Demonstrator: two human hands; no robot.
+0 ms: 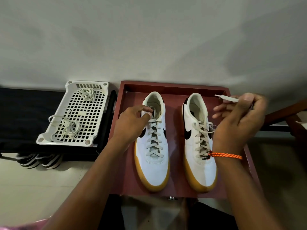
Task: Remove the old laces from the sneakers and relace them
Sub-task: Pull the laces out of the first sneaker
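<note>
Two white sneakers with tan soles and black swooshes stand side by side, toes toward me, in a dark red tray. Both are laced with pale grey laces. My left hand pinches the top of the lace at the collar of the left sneaker. My right hand, raised above the right sneaker, pinches a flat lace end whose tip points left. An orange cord bracelet circles my right wrist.
A white perforated plastic basket on a black rack to the left holds two loose bundles of white laces. Dark striped shoes sit under the rack. A plain wall stands behind; pale floor tiles lie at lower left.
</note>
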